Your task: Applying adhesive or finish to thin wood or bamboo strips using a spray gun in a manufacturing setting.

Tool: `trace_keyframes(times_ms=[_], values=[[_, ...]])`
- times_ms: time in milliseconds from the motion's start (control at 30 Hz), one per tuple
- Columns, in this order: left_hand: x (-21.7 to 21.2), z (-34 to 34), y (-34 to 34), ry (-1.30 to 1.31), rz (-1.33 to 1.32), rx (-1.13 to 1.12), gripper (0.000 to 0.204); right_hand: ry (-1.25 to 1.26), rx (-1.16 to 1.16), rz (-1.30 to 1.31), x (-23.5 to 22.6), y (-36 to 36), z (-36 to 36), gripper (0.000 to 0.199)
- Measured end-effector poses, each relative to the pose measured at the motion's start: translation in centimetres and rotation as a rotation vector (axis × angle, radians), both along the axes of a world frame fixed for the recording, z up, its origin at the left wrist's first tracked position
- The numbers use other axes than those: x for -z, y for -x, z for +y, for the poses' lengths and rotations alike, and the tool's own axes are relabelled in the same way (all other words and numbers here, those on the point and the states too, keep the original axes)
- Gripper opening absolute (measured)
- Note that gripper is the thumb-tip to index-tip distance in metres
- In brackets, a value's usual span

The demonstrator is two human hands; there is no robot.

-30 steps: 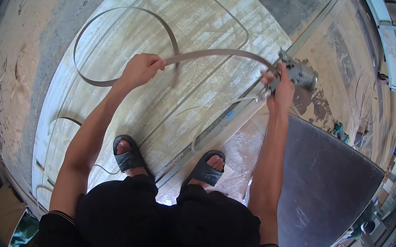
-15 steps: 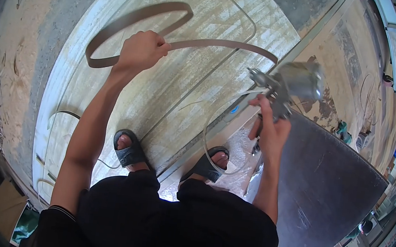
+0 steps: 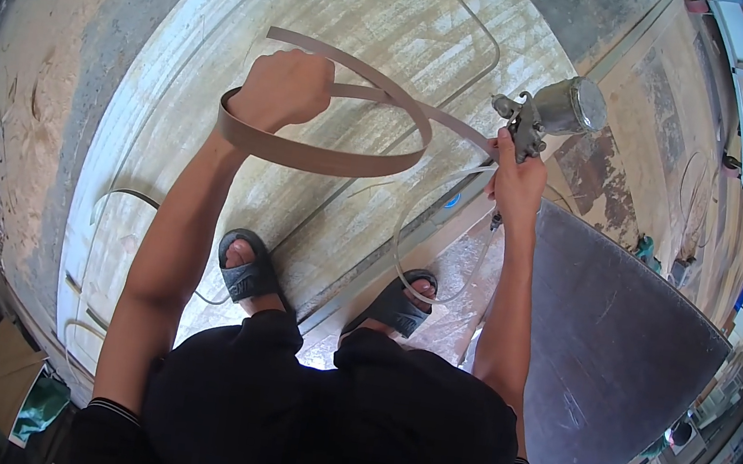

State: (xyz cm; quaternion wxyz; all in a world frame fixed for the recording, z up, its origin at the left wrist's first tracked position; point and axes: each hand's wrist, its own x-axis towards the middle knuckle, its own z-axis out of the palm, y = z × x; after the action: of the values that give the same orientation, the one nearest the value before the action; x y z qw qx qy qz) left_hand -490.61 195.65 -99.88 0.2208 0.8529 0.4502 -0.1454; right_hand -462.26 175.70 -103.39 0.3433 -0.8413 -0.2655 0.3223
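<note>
My left hand (image 3: 279, 93) is closed round a long, flat brown strip (image 3: 334, 160), thin and flexible like edge banding. The strip curls into a loop to the right of that fist, and one loose end sticks out beyond it. Another stretch runs across to my right hand (image 3: 520, 184), where its end passes by the fingers; whether they pinch it I cannot tell. Gripped in the right hand is a metal spray gun (image 3: 526, 126) with a silver cup (image 3: 576, 107) on its far right side. A thin pale hose (image 3: 401, 236) hangs in a curve below it.
Below the strip lies a large, pale, whitish-streaked board (image 3: 394, 57). A dark flat panel (image 3: 621, 331) is at my right. My sandalled feet (image 3: 248, 277) stand between them, with the hose close to the right one. Boxes and clutter (image 3: 728, 373) line the far right.
The strip's loop has swung from the left of my left hand to its right. My left fist has turned over. The spray gun has tilted and shifted slightly away, beside the strip's end.
</note>
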Motion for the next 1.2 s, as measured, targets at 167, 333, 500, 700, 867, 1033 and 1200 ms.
trace_keyframes(times_ms=[167, 333, 500, 700, 867, 1033, 1200], values=[[0.5, -1.2, 0.0, -0.009, -0.072, 0.02, 0.023, -0.174, -0.003, 0.034, 1.2, 0.5, -0.8, 0.043], [4.7, 0.6, 3.3, 0.145, 0.024, 0.015, 0.031, -0.221, 0.001, 0.05, 1.9, 0.5, 1.0, 0.04], [0.9, 0.0, -0.2, 0.508, -0.017, -0.211, 0.031, -0.172, -0.018, 0.013, 3.6, -2.3, 1.1, 0.038], [3.8, 0.5, 1.0, 0.559, -0.105, -0.248, 0.028, -0.393, -0.012, 0.12, 6.0, -4.0, 3.4, 0.035], [2.4, -0.5, -1.6, 0.339, -0.033, -0.246, 0.03, -0.35, -0.056, 0.086, 6.5, -5.0, 3.7, 0.036], [1.8, 0.0, -2.0, 0.242, -0.067, -0.229, 0.035, -0.309, -0.057, 0.131, 4.8, -3.8, 3.7, 0.035], [0.6, 0.6, -2.3, 0.239, -0.065, -0.274, 0.031, -0.295, -0.035, 0.168, -0.8, -1.5, 2.4, 0.034]])
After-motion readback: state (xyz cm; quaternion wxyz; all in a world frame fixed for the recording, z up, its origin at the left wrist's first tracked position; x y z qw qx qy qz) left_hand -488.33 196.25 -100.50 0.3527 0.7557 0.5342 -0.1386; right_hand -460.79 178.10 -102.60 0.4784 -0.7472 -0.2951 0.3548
